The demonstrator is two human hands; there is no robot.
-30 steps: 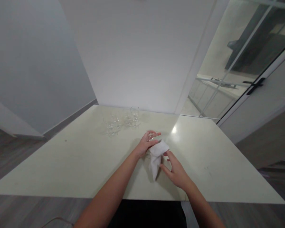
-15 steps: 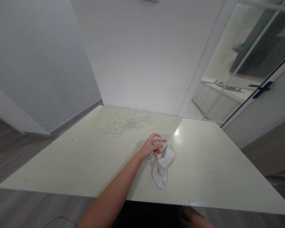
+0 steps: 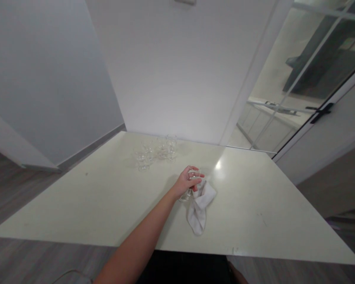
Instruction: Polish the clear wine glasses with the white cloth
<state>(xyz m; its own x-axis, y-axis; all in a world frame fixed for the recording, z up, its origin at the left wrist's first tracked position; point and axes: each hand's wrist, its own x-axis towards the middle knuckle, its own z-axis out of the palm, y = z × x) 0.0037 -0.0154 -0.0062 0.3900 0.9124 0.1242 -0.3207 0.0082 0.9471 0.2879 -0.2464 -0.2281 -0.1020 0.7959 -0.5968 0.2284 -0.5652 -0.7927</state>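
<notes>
My left hand (image 3: 189,181) is wrapped round a clear stemmed glass (image 3: 185,196), whose foot shows below the hand, near the middle of the white table. Just right of the glass and partly behind the fingers lies a crumpled white cloth (image 3: 199,213). Farther back and to the left, several clear stemmed glasses (image 3: 162,150) stand in a group. Of my right side only a bit of arm shows at the bottom edge, below the table; the right hand itself is out of the picture.
The white table (image 3: 91,205) reaches a pale wall (image 3: 177,79) at the back. A glass-paned door (image 3: 284,86) with a black handle (image 3: 322,112) stands at the right. A thin cable (image 3: 73,271) lies on the floor at the lower left.
The right hand, partly seen below the table edge before, has dropped out of view. The whole scene has shifted slightly left; my left hand keeps its hold on the glass.
</notes>
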